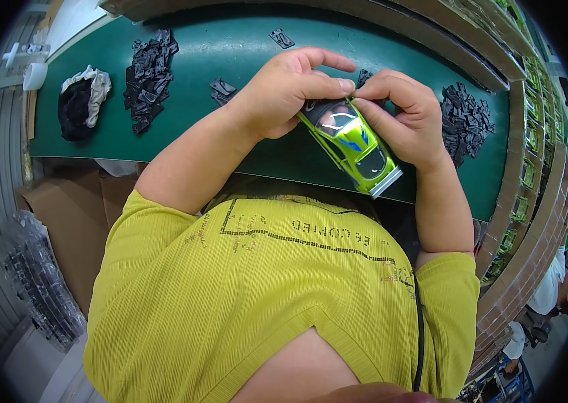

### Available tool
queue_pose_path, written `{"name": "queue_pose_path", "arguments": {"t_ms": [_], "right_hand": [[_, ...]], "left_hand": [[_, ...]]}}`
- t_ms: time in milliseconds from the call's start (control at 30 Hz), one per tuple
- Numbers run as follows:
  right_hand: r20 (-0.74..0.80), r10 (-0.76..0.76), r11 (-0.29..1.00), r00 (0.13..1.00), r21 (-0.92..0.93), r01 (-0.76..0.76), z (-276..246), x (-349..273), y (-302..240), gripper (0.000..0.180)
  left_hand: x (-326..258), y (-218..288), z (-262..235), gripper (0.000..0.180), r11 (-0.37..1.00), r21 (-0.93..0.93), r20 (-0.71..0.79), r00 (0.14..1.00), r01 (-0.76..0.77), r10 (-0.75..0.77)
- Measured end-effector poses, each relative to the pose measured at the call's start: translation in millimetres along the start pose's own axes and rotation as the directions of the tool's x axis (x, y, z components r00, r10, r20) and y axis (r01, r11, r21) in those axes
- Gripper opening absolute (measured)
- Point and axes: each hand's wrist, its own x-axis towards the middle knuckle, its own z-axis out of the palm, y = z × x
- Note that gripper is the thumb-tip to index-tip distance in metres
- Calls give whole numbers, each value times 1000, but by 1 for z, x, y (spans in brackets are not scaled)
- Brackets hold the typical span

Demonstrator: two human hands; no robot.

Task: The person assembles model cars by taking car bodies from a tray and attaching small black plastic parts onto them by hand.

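Observation:
A bright green toy car (348, 141) with a black front end, blue markings and a grey rear wing is held above the table edge, its rear tilted toward me. My left hand (284, 91) is closed around its front end, thumb pressed at the tip and index finger stretched out above. On the car's right side, my right hand (405, 111) pinches the same front corner with thumb and curled fingers. Whatever small part lies between the two thumbs is hidden. Just beyond the fingers lies a small black plastic part (364, 77).
On the green table (210, 50) are black plastic part piles at left (149, 77) and right (465, 121), plus a few loose black parts (222, 91). A black-and-white cloth bundle (84, 102) sits far left. Boxes of green toy cars (529, 161) line the right side. A cardboard box (69, 228) stands below left.

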Motion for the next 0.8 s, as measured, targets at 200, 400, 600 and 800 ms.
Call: {"name": "queue_pose_path", "arguments": {"t_ms": [200,400,600,800], "right_hand": [[-6,162,981,987,111,-161,-1,-1,2,10],[-107,297,950,949,133,-283,0,-3,3,12],[-481,78,995,873,99,-34,-16,-13,-1,6],[-92,-143,927,985,-362,100,25,-4,-22,19]], "left_hand": [[2,-1,6,37,997,-68,-58,998,-30,26],[6,-4,-3,32,989,-112,-60,994,-99,92],[17,-3,-8,25,897,-86,-354,855,-434,380],[21,-8,-13,30,868,-96,-377,824,-488,422]]}}
